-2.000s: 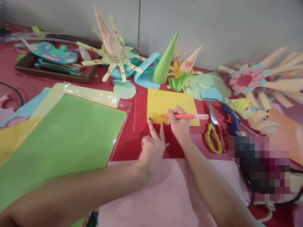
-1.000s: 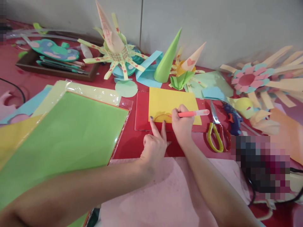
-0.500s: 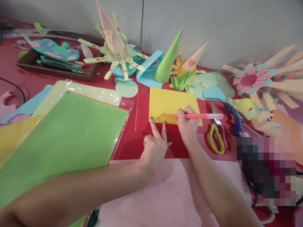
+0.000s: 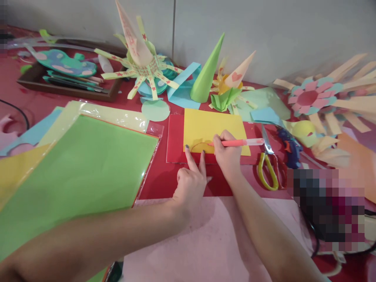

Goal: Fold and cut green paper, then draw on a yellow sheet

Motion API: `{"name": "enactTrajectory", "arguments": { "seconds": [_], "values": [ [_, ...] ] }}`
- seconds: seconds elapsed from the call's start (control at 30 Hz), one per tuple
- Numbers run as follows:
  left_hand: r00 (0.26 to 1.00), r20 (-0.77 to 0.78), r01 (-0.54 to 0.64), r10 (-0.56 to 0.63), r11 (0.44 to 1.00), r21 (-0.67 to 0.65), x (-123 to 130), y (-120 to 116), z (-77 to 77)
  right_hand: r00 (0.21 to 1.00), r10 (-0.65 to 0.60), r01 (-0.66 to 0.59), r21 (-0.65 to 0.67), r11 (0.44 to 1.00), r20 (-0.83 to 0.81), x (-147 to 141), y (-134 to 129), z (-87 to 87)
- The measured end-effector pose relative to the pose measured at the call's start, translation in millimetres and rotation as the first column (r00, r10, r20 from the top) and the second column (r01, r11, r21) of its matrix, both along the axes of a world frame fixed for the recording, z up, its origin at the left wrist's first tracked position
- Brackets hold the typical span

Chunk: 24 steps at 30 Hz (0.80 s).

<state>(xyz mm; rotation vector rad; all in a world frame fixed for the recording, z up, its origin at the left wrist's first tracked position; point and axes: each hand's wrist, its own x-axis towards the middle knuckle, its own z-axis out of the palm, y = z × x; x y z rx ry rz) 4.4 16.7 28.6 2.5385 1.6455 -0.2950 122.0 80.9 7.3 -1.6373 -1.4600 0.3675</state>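
A yellow sheet of paper (image 4: 214,123) lies on a flat red pad (image 4: 175,137). My right hand (image 4: 227,156) is closed round a coral-red pen (image 4: 245,142), its tip on the lower part of the sheet. A thin curved line shows on the paper left of the tip. My left hand (image 4: 192,176) is open, two fingers stretched out and touching the sheet's lower edge. Yellow-handled scissors (image 4: 268,172) lie to the right of my right hand.
Green paper (image 4: 88,168) in a clear sleeve lies at left. A brown tray (image 4: 110,94) holds pencils. Behind stand a green paper cone (image 4: 205,78) and a star-printed paper craft (image 4: 143,68). A paper flower (image 4: 311,98) is at right; pink paper (image 4: 211,243) lies in front.
My right hand and the pen have moved a little to the left along the yellow sheet. My left hand stays in place on the paper's edge.
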Motion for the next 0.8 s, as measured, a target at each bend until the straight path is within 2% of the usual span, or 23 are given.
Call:
{"name": "enactTrajectory", "arguments": {
  "seconds": [0.17,0.53,0.63,0.8],
  "values": [
    [1.000,-0.012,0.003,-0.003,1.000,0.014,0.2,0.4,0.6,0.995,-0.046,0.043,0.037,0.998,0.090,-1.4,1.3,1.1],
    [1.000,0.023,-0.013,0.013,1.000,0.001,-0.5,0.3,0.5,0.991,-0.119,0.123,-0.073,0.990,0.053,3.9,-0.8,5.4],
    [1.000,0.015,-0.010,0.010,1.000,-0.002,-0.4,0.5,0.1,0.991,-0.131,0.130,-0.087,0.988,-0.004,6.1,-0.4,4.5],
    [1.000,0.024,-0.011,0.011,1.000,-0.003,-0.2,0.2,-0.6,0.967,-0.094,0.083,-0.056,0.995,-0.235,7.9,0.9,2.5]
  ]
}}
